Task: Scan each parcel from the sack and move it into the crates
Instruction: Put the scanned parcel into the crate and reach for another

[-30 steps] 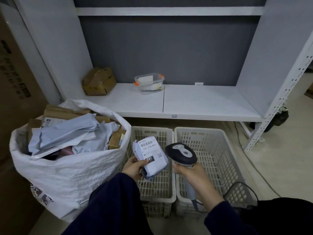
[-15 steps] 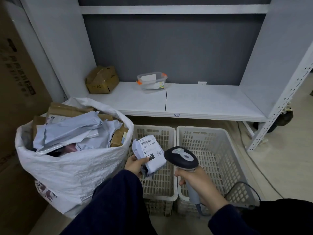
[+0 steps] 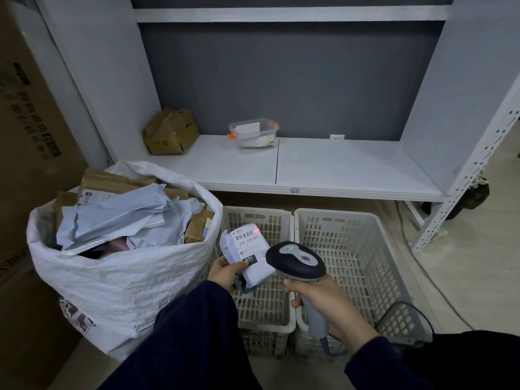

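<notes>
My left hand grips a small white parcel by its lower end, label facing up, above the left crate. A red scanner dot lights the label's upper right corner near the barcode. My right hand holds the handle of a black and grey barcode scanner, its head aimed at the parcel from the right. The right crate stands beside the left one. A white woven sack full of grey mailers and brown boxes stands at the left.
A low white shelf runs behind the crates, with a crumpled cardboard box and a clear plastic tub on it. Large cardboard cartons stand at the far left. A cable trails over the right crate's near rim.
The parcel and scanner have stayed close together over the left crate. A red scan dot has appeared on the label. The view has shifted slightly left.
</notes>
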